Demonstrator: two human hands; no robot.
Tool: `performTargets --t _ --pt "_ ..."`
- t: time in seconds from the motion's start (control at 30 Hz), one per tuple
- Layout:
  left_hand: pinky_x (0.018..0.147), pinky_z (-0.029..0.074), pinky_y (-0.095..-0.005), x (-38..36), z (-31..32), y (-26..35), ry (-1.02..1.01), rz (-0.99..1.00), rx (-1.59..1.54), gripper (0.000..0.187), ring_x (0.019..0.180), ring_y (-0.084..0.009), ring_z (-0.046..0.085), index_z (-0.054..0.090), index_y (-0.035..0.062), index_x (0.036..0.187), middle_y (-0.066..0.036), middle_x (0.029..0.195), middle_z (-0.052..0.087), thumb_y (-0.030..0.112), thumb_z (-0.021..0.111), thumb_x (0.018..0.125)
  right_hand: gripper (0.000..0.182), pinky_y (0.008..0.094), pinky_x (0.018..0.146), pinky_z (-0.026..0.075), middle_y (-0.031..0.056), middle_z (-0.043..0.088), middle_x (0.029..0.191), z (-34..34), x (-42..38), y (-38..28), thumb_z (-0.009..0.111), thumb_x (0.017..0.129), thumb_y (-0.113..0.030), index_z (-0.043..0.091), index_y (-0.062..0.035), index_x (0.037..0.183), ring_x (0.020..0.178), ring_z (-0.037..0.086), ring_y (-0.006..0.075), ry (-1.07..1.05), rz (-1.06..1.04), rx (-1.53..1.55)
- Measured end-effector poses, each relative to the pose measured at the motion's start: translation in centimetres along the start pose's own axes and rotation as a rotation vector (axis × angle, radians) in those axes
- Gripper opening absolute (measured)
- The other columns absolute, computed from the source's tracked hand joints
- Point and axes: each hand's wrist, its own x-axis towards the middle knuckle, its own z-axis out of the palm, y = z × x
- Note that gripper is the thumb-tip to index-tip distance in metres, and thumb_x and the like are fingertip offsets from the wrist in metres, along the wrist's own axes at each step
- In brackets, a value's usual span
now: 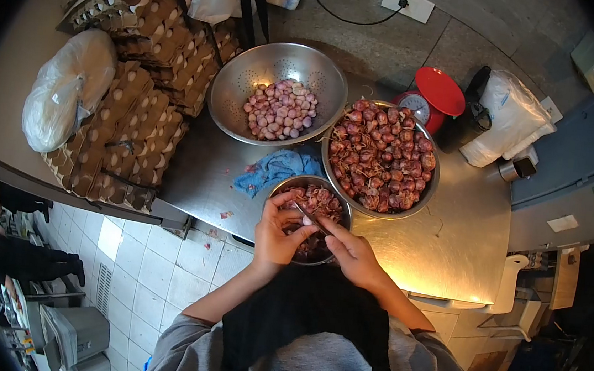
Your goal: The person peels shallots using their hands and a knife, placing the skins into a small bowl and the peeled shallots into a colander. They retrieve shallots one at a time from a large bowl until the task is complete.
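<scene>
Over a small metal bowl (320, 198) of reddish peels, my left hand (276, 232) pinches a small pale shallot (306, 221). My right hand (356, 254) is wrapped round a small knife (313, 219), its blade against the shallot. Behind and to the right stands a larger metal bowl (434, 191) heaped with unpeeled red shallots (384, 158). At the back left, a steel colander (228, 93) holds peeled pinkish shallots (281, 109). A crumpled blue cloth (277, 171) lies between the colander and the peel bowl.
Stacked egg trays (127, 130) and a white plastic bag (70, 92) stand at the left. Behind the large bowl are a red scale (440, 90), a black container (464, 126) and a plastic-wrapped pack (507, 116). Two people (25, 256) in dark clothes are at the far left.
</scene>
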Motion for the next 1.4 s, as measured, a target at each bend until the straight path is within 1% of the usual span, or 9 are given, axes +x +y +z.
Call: performTargets --t 0.13,0.3,0.43,0.53,0.73,0.83,0.93,1.13,1.4 --pt "0.078 0.047 -0.0259 0.0 0.2 0.1 -0.005 0.022 0.003 0.061 0.085 -0.0155 0.059 0.032 -0.0002 0.118 -0.013 0.094 0.061 -0.007 0.067 0.068 0.036 0.0261 0.092 0.034 0.0123 0.05 0.12 0.3 0.2 1.6 0.043 0.091 -0.018 0.043 -0.0006 0.123 0.11 0.047 0.0164 0.036 -0.045 0.22" --pt "0.081 0.046 -0.0262 0.0 0.3 0.0 -0.012 0.036 -0.092 0.058 0.088 -0.016 0.058 0.031 -0.0004 0.119 -0.014 0.097 0.06 -0.007 0.065 0.071 0.036 0.0252 0.093 0.033 0.0116 0.048 0.122 0.1 0.7 3.0 0.043 0.092 -0.017 0.042 0.0002 0.124 0.112 0.044 0.0158 0.095 0.087 0.416" --pt "0.079 0.046 -0.0257 0.3 0.4 -0.3 0.001 0.082 -0.186 0.048 0.089 -0.0155 0.058 0.038 -0.001 0.115 -0.012 0.098 0.06 -0.004 0.063 0.075 0.038 0.0197 0.08 0.039 0.0046 0.047 0.116 -0.1 1.1 4.0 0.04 0.093 -0.014 0.037 -0.0027 0.129 0.091 0.047 0.0076 0.14 0.022 0.365" --pt "0.077 0.047 -0.0246 0.5 -0.2 -1.0 -0.036 -0.051 -0.273 0.035 0.088 -0.0137 0.058 0.047 -0.0013 0.109 -0.009 0.097 0.06 -0.002 0.062 0.077 0.038 0.025 0.095 0.031 0.0121 0.046 0.125 -0.3 0.7 2.2 0.042 0.092 -0.016 0.04 -0.0005 0.126 0.115 0.043 0.0164 0.175 -0.112 0.122" --pt "0.073 0.048 -0.0227 0.3 -0.1 -1.1 -0.04 -0.168 -0.442 0.021 0.081 -0.0105 0.058 0.056 -0.0003 0.098 -0.005 0.091 0.061 0.001 0.062 0.078 0.038 0.0256 0.095 0.032 0.0135 0.046 0.125 0.5 -0.1 0.5 0.045 0.09 -0.017 0.041 -0.0031 0.126 0.114 0.044 0.0164 0.027 -0.006 0.242" --pt "0.072 0.048 -0.0226 0.3 -0.5 -1.9 -0.074 -0.157 -0.452 0.018 0.079 -0.0099 0.058 0.057 0.0004 0.094 -0.004 0.089 0.061 0.0 0.063 0.077 0.038 0.0261 0.093 0.034 0.014 0.048 0.123 0.9 0.1 0.0 0.047 0.089 -0.017 0.043 -0.0049 0.125 0.112 0.046 0.0164 0.073 -0.131 0.161" --pt "0.072 0.049 -0.0228 0.2 -0.3 -1.7 -0.062 -0.178 -0.439 0.017 0.077 -0.0099 0.058 0.057 0.001 0.091 -0.004 0.087 0.061 -0.001 0.064 0.075 0.038 0.0268 0.09 0.036 0.0157 0.051 0.119 0.5 -0.1 0.2 0.046 0.089 -0.017 0.043 -0.0064 0.125 0.109 0.05 0.0187 0.083 -0.035 -0.021" --pt "0.07 0.05 -0.0232 0.2 -0.1 -1.3 -0.037 -0.194 -0.449 0.018 0.077 -0.0104 0.059 0.056 0.0016 0.087 -0.004 0.084 0.06 -0.002 0.066 0.073 0.038 0.0278 0.083 0.042 0.018 0.056 0.109 0.6 0.3 0.8 0.048 0.089 -0.018 0.043 -0.0081 0.125 0.099 0.057 0.0247 0.128 -0.222 0.06" --pt "0.07 0.051 -0.025 0.2 -0.3 -2.2 -0.058 -0.188 -0.476 0.017 0.077 -0.0114 0.059 0.054 0.0023 0.086 -0.006 0.085 0.061 -0.002 0.066 0.074 0.037 0.0268 0.086 0.04 0.0161 0.055 0.113 0.6 0.0 0.1 0.047 0.089 -0.017 0.044 -0.0083 0.124 0.103 0.055 0.0219 0.109 -0.108 -0.001"
